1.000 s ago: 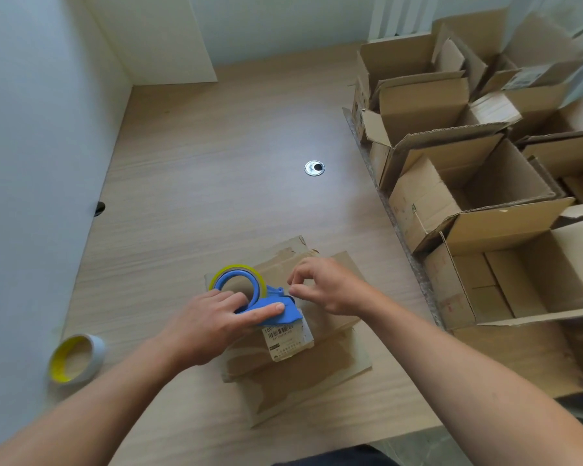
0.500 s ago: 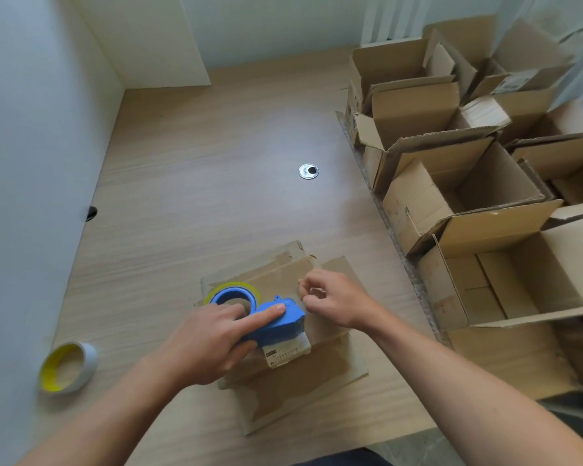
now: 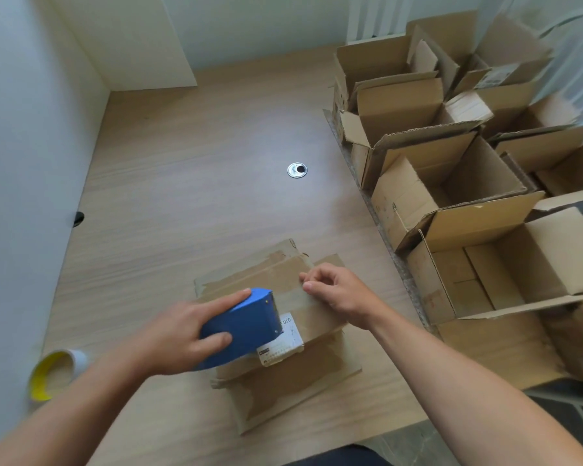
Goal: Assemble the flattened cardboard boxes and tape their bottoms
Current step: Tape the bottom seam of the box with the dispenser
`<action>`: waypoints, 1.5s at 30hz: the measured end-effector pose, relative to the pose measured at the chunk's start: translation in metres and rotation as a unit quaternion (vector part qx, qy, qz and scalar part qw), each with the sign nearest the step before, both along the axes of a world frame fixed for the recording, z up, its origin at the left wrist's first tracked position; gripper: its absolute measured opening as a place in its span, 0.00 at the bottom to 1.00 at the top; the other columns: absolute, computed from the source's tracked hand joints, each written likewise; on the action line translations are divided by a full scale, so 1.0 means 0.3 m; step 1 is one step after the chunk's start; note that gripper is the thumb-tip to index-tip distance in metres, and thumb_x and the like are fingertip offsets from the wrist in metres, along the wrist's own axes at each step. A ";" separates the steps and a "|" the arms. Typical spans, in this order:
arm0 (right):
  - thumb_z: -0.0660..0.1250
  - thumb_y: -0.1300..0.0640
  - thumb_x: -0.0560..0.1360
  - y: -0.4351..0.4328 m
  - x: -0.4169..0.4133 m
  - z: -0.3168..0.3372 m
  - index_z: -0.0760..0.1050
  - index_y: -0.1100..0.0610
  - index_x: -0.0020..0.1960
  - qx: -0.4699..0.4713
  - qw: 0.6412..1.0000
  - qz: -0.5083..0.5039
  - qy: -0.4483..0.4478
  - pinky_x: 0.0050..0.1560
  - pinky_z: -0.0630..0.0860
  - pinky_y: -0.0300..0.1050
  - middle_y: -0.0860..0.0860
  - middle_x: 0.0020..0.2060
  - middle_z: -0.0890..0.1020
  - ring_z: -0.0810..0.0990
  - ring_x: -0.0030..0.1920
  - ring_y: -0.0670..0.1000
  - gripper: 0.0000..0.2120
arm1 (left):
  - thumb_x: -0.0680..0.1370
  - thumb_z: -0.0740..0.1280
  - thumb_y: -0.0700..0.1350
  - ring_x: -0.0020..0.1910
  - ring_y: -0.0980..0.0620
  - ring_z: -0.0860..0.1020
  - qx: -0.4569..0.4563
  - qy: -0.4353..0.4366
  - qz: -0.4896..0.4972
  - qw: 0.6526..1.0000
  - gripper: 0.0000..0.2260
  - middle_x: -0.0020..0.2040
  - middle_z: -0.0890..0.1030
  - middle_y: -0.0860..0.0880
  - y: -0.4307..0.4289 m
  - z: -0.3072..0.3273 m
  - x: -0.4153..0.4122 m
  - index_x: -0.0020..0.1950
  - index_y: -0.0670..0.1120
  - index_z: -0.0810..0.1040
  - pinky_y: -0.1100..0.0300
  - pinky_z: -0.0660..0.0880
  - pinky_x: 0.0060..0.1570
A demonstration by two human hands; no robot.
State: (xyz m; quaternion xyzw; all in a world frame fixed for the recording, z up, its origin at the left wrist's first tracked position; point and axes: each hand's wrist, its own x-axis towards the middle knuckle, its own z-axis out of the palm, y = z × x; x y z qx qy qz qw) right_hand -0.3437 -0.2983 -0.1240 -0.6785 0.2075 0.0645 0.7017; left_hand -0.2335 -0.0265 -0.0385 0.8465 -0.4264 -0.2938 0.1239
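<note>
A small cardboard box (image 3: 312, 322) stands bottom-up on the wooden table, near the front edge, on top of a flattened cardboard piece (image 3: 297, 388). My left hand (image 3: 179, 334) grips a blue tape dispenser (image 3: 246, 324) that lies across the box's bottom, beside a white label. A strip of clear tape runs from the dispenser's front toward my right hand (image 3: 337, 290). That hand's fingertips pinch or press the tape's end at the box's far right edge.
Several assembled open boxes (image 3: 451, 183) crowd the table's right side. A yellow-cored tape roll (image 3: 54, 373) lies at the near left by the white wall. A metal cable grommet (image 3: 297, 170) sits mid-table. The wooden table (image 3: 199, 183) stretches to the far wall.
My left hand has drawn the dispenser back toward me along the box, and it has tipped so its blue back hides the tape roll. My right hand has stayed at the tape's end.
</note>
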 end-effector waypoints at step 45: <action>0.63 0.37 0.78 0.067 0.018 -0.038 0.76 0.48 0.57 -0.331 0.924 -0.059 0.184 0.58 0.69 0.56 0.46 0.54 0.80 0.76 0.58 0.55 0.16 | 0.65 0.57 0.60 0.50 0.58 0.75 0.145 0.065 0.112 0.981 0.31 0.59 0.76 0.58 -0.147 -0.005 0.045 0.69 0.74 0.65 0.60 0.70 0.42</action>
